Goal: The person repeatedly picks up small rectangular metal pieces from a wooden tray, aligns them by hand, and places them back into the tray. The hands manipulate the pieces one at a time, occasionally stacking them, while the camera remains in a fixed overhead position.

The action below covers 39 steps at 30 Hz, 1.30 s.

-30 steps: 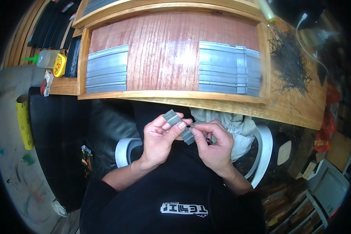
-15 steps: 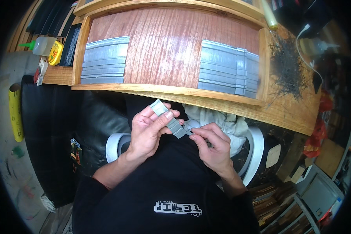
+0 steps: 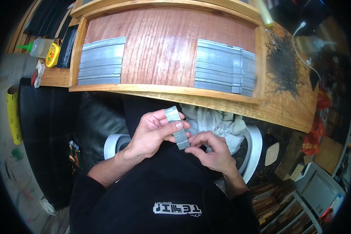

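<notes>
My left hand (image 3: pixel 152 133) grips a narrow grey metal block (image 3: pixel 179 134) with stepped ridges, like a short stack of metal strips. Its thumb presses on the top face while the fingers support it from behind. At the block's lower end is my right hand (image 3: pixel 214 152), thumb and forefinger pinched close to the edge; anything between those fingertips is too small or hidden to name. Beyond my hands a shallow wooden tray (image 3: pixel 160 89) holds rows of similar grey metal strips, one group on its left (image 3: pixel 101 62) and another on its right (image 3: pixel 222 66).
A heap of thin dark slivers (image 3: pixel 282 62) lies right of the tray on the wooden table (image 3: pixel 292 113). Left stand a green-tipped bottle (image 3: pixel 41 48) and a yellow tape measure (image 3: pixel 53 55). White chair arms (image 3: pixel 253 150) flank me, with pale cloth (image 3: pixel 218 123) under the table edge.
The metal block has turned more upright and shifted slightly toward me and right. My right hand has moved slightly nearer me, its fingertips still at the block's lower end.
</notes>
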{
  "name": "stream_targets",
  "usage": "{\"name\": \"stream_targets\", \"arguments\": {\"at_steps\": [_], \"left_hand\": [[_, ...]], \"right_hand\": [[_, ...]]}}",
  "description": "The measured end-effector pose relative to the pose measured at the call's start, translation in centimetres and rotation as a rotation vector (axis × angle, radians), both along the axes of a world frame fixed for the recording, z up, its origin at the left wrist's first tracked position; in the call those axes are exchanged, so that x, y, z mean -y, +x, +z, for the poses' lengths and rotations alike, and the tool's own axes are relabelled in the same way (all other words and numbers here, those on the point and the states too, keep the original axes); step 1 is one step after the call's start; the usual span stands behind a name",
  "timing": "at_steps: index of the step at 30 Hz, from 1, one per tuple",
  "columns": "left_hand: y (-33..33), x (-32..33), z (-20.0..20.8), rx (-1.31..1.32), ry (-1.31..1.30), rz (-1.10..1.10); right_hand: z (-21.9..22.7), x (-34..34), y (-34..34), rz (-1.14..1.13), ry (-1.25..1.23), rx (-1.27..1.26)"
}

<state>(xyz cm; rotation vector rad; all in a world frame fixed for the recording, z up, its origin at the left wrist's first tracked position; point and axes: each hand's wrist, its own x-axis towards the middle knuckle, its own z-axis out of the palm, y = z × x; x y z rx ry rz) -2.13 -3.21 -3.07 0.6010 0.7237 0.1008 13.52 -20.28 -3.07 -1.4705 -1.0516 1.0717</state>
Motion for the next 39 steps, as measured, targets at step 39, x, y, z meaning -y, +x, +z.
{"name": "stream_targets", "arguments": {"at_steps": [39], "left_hand": [[4.5,-2.1,1.1,-0.096,0.133,-0.391]], "right_hand": [[-2.5,0.4,-3.0,-0.213,0.186,-0.109]]}}
